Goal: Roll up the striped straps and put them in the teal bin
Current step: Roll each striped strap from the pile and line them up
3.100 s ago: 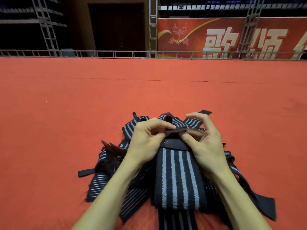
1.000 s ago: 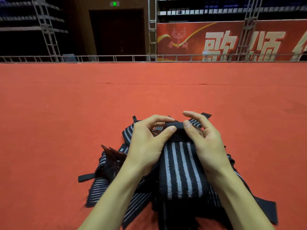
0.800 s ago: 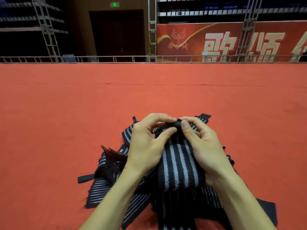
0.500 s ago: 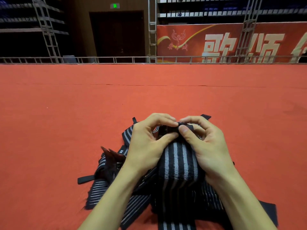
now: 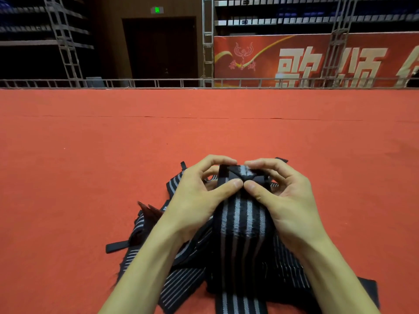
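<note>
We are gripping the rolled top of a strap (image 5: 242, 215) with both hands: our left hand (image 5: 197, 198) and right hand (image 5: 291, 203) are curling fingers over the roll, with the thumbs meeting on its near face. The strap's tail is hanging toward 6 o'clock over the pile (image 5: 179, 288), which is lying on the carpet (image 5: 90, 168) and spreading toward 8 o'clock.

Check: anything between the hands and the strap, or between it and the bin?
Nothing: left hand and right hand both pinch the striped strap. No teal bin in view, so that path can't be judged.
</note>
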Demonstrator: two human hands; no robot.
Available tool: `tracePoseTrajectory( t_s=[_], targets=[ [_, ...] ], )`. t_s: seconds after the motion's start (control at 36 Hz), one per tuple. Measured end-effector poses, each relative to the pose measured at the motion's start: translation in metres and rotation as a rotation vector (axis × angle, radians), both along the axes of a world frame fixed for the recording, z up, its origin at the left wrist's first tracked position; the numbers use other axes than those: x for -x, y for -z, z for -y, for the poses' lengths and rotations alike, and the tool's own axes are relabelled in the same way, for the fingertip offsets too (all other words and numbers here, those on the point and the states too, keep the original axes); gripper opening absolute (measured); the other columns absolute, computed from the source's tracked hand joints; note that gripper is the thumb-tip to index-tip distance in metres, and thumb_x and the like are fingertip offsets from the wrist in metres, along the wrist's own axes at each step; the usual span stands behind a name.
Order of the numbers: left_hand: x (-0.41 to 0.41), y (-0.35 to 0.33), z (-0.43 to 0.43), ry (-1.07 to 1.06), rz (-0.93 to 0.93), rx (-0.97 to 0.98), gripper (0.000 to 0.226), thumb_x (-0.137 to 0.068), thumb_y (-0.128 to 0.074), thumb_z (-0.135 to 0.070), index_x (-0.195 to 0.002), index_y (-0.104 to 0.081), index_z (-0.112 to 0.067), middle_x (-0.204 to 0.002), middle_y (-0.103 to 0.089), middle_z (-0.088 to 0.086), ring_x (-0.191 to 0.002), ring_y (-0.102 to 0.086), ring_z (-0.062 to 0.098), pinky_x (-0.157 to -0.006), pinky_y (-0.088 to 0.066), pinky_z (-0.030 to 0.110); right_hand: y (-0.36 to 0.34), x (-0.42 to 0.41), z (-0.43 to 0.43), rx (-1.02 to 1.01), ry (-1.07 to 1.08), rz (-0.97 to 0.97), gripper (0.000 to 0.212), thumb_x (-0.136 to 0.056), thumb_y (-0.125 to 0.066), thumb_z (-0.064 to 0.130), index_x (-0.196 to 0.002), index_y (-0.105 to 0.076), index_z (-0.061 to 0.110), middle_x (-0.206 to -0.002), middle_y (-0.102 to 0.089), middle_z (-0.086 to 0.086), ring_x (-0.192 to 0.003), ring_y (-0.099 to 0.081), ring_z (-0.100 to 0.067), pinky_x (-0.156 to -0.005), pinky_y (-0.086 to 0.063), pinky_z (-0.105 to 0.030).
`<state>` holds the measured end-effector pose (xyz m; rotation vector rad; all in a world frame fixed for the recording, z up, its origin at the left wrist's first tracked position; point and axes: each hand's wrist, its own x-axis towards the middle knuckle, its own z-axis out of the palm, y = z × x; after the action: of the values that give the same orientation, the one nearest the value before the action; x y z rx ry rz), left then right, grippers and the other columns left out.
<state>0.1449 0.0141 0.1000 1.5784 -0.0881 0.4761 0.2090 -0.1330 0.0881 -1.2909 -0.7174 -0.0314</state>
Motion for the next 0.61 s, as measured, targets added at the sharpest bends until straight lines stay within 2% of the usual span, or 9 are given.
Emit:
tracePoseTrajectory(
  t_s=[0.11, 0.19, 0.33, 0.44, 0.5, 0.56, 0.61],
  targets=[
    [-0.0004, 0.0006, 0.0005, -0.016, 0.05, 0.018, 0.031, -0.083, -0.072, 0.002, -0.105, -0.069, -0.02, -0.104, -0.071, 0.007, -0.086, -0.072, 0.018, -0.07, -0.056, 0.029, -0.0009, -0.0006, 0.0009, -0.058, -0.094, -0.134, 0.043, -0.08, -0.07, -0.008, -0.112, -0.067, 0.021, -0.111, -0.071, -0.006, -0.098, -0.071, -0.024, -0.084, -0.059, -0.038],
    [-0.0016, 0.0015, 0.0002, -0.044, 0.089, -0.049, 0.035, -0.083, -0.072, 0.004, -0.106, -0.068, -0.022, -0.108, -0.069, 0.006, -0.088, -0.072, 0.017, -0.072, -0.055, 0.026, -0.0016, -0.0013, 0.0038, -0.004, -0.114, -0.13, 0.043, -0.079, -0.071, -0.005, -0.11, -0.07, 0.025, -0.104, -0.073, -0.008, -0.094, -0.072, -0.026, -0.079, -0.059, -0.04],
    [-0.0029, 0.0021, -0.0016, -0.047, 0.081, -0.155, 0.042, -0.086, -0.07, 0.002, -0.117, -0.066, -0.026, -0.112, -0.07, -0.003, -0.093, -0.071, 0.01, -0.076, -0.053, 0.019, -0.0017, -0.002, 0.0059, 0.029, -0.045, -0.081, 0.048, -0.079, -0.072, -0.009, -0.112, -0.068, 0.027, -0.097, -0.075, -0.005, -0.088, -0.073, -0.022, -0.071, -0.059, -0.033],
    [-0.0047, 0.0028, -0.0015, -0.083, 0.071, -0.28, 0.049, -0.09, -0.067, -0.002, -0.132, -0.059, -0.027, -0.127, -0.064, -0.013, -0.117, -0.061, 0.004, -0.104, -0.047, 0.03, 0.0002, -0.0013, 0.0003, 0.064, 0.034, -0.045, 0.053, -0.08, -0.072, -0.008, -0.122, -0.062, 0.023, -0.1, -0.075, -0.005, -0.093, -0.073, -0.019, -0.084, -0.059, -0.037],
    [-0.0049, 0.0035, 0.0003, -0.094, 0.064, -0.281, 0.052, -0.091, -0.065, -0.002, -0.136, -0.055, -0.027, -0.133, -0.06, -0.012, -0.124, -0.055, 0.004, -0.11, -0.043, 0.033, 0.0006, -0.0015, -0.0016, 0.088, 0.069, -0.018, 0.053, -0.08, -0.073, -0.007, -0.122, -0.061, 0.023, -0.101, -0.074, -0.003, -0.094, -0.072, -0.016, -0.087, -0.058, -0.037],
    [-0.0044, 0.0032, 0.003, -0.084, 0.059, -0.249, 0.054, -0.092, -0.063, 0.0, -0.137, -0.053, -0.028, -0.134, -0.059, -0.01, -0.122, -0.057, 0.006, -0.105, -0.047, 0.032, -0.0001, -0.0013, -0.0016, 0.091, 0.073, -0.009, 0.053, -0.08, -0.074, -0.006, -0.12, -0.059, 0.024, -0.1, -0.074, -0.003, -0.091, -0.073, -0.017, -0.085, -0.059, -0.038],
    [-0.0035, 0.0026, 0.0045, -0.056, 0.072, -0.162, 0.054, -0.09, -0.063, 0.004, -0.134, -0.055, -0.027, -0.128, -0.061, -0.005, -0.108, -0.066, 0.007, -0.088, -0.054, 0.024, -0.001, -0.0008, -0.0015, 0.084, 0.059, -0.021, 0.053, -0.08, -0.073, -0.006, -0.12, -0.058, 0.023, -0.099, -0.074, -0.003, -0.088, -0.073, -0.018, -0.081, -0.06, -0.038]
  ],
)
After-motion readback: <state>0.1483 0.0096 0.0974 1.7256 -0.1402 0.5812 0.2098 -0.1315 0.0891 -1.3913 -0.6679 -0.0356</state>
